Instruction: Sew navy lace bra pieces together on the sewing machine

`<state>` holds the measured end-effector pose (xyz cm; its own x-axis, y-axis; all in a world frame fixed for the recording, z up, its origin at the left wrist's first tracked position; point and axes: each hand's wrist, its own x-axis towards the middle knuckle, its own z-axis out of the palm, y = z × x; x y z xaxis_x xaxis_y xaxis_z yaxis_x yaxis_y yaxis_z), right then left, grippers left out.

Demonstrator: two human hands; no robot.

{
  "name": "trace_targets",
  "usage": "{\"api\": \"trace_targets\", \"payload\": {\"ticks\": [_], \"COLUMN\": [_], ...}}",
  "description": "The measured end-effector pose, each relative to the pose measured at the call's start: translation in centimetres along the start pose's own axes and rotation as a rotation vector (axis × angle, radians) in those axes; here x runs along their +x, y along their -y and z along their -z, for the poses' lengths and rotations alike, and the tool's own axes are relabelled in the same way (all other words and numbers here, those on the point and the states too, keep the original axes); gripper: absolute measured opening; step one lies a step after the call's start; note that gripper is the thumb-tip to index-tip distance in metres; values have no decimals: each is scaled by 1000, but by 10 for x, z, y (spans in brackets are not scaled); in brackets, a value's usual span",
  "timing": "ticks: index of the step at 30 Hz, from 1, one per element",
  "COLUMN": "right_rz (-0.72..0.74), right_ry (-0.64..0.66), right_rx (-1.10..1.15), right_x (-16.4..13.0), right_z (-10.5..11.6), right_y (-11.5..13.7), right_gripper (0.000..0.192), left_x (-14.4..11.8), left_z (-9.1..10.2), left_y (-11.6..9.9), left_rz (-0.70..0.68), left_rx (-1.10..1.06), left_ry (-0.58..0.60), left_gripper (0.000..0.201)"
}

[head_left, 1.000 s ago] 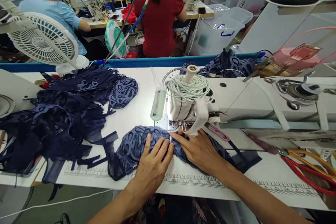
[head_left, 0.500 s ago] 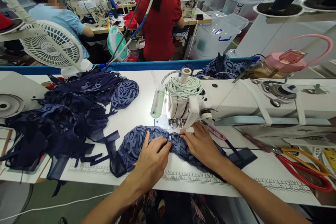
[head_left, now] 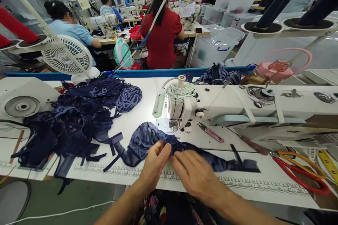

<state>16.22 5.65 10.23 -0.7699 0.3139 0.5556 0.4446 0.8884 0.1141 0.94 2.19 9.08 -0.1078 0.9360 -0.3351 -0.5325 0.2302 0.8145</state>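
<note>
A navy patterned bra point(head_left: 144, 140) lies across the table in front of the sewing machine point(head_left: 182, 107), its cup to the left and its band trailing right. My left hand point(head_left: 155, 161) pinches the bra's middle between thumb and fingers. Close beside it, my right hand point(head_left: 195, 174) lies over the right half, fingers bent toward the same middle part; motion blurs it and its fingertips are partly hidden. The bra now sits apart from the needle area. Pink-handled thread snips point(head_left: 211, 133) rest right of the machine's needle end.
A heap of navy bra pieces point(head_left: 76, 119) covers the left side. Large scissors point(head_left: 298, 168) with red and orange handles lie at right, near a yellow tape measure point(head_left: 327, 161). A printed ruler point(head_left: 250, 184) runs along the front edge. Co-workers sit beyond the blue-edged table.
Both hands have drawn the bra back from under the needle area toward me and closer together. My right hand has left the machine. The camera view has tilted up.
</note>
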Motion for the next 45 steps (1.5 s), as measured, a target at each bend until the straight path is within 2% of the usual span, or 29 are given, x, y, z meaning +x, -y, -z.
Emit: {"api": "trace_targets", "payload": {"ticks": [3,6,10,14,22,35,45], "right_rz": [28,-49,-172,-204,-164,-183,-217], "right_ry": [103,144,71,26,-22,-16,18], "right_rx": [68,211,298,265,168,222,266], "right_x": [-7,-13,-8,-2,2,11,8], "right_z": [2,3,4,-1,-17,-18,-18], "right_y": [21,20,1,-10,-10,-10,-10], "right_gripper": [29,26,18,16,19,15,14], "left_x": [-3,-5,-6,-5,-11,-10,-11], "left_z": [-1,6,16,19,16,22,23], "left_y": [2,6,11,15,13,25,26], "left_rz": [-42,-64,-90,-110,-102,-124,-133], "left_rx": [-44,-28,6,83,148,152,204], "left_ry": [-102,-102,-44,-15,-39,-142,-154], "left_gripper": [30,28,30,29,31,24,24]}}
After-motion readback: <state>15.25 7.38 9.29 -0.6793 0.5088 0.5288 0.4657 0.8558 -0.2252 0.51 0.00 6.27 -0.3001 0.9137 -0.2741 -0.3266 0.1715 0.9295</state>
